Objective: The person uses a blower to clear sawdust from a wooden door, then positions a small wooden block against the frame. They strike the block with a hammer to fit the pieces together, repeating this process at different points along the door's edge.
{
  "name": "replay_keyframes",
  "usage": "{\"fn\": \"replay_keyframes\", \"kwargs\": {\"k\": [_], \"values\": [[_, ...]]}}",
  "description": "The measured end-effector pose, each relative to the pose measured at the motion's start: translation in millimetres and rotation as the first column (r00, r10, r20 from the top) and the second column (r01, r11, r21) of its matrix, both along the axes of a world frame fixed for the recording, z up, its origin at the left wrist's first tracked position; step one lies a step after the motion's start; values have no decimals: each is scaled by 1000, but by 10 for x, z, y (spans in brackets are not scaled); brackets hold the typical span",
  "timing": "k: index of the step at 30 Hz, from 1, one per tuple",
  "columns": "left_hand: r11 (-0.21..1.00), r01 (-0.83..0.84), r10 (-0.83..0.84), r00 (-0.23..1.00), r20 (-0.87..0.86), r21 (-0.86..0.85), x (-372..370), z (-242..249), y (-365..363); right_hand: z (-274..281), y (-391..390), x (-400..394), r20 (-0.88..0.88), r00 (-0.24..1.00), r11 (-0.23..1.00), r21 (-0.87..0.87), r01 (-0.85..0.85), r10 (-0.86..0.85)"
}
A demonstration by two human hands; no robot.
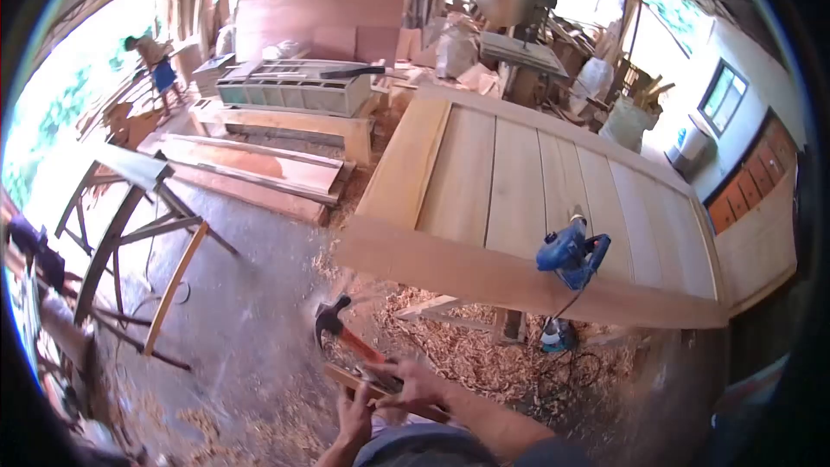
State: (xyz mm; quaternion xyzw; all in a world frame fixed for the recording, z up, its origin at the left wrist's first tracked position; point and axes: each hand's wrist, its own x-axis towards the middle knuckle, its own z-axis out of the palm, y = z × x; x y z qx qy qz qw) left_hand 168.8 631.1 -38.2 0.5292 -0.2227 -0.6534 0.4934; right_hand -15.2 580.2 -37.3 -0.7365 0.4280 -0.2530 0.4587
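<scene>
A claw hammer (356, 344) with a dark head and an orange handle points up and to the left, low in the middle of the view. My right hand (417, 385) is closed around the lower end of its handle, close above a wooden block (343, 375). Below it, my left hand (354, 417) grips this block, its fingers along the side. A greyish piece shows on the block beside my right fingers, partly covered by them. Both hands are close together in front of my body.
A large panelled wooden door (519, 182) lies on supports ahead, with a blue power tool (571, 252) on it. Beneath, wood shavings (458, 346), a cord and a teal tool (558, 335) cover the floor. Trestles (130, 233) stand left. A person (157, 65) is far back left.
</scene>
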Motion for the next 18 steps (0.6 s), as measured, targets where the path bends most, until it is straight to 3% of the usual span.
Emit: {"fn": "replay_keyframes", "kwargs": {"k": [1,2,3,4,6,8,11,12,15,18], "values": [[996,-70,71,997,-7,56,139,95,-270,32,-269,66,35,999,998,49,27,-29],[996,-30,36,996,78,-79,338,77,-590,89,-590,144,62,989,989,-40,140,-138],[971,29,8,988,152,-236,548,89,-902,130,-976,164,1,975,975,0,223,-223],[947,189,-89,932,351,-260,831,19,-1201,88,-1328,170,-57,952,952,46,303,-300],[882,421,-194,736,649,-214,1138,121,-1720,-314,-2002,137,-128,861,859,-235,455,-491],[828,549,-222,511,830,-117,1221,561,-2217,-463,-2543,73,-186,768,786,-244,569,-613],[698,711,-212,313,926,-80,1303,570,-2894,-629,-3139,4,-215,611,647,-266,714,-762],[681,730,-287,332,899,-52,1252,650,-3134,-697,-3274,-38,-224,548,591,-269,760,-806],[542,839,-297,246,923,-49,1189,440,-3837,-351,-3411,-81,-424,453,615,-433,659,-784],[351,936,-202,44,978,31,1055,377,-4601,-4,-3596,170,-116,800,781,-335,526,-589]]}}
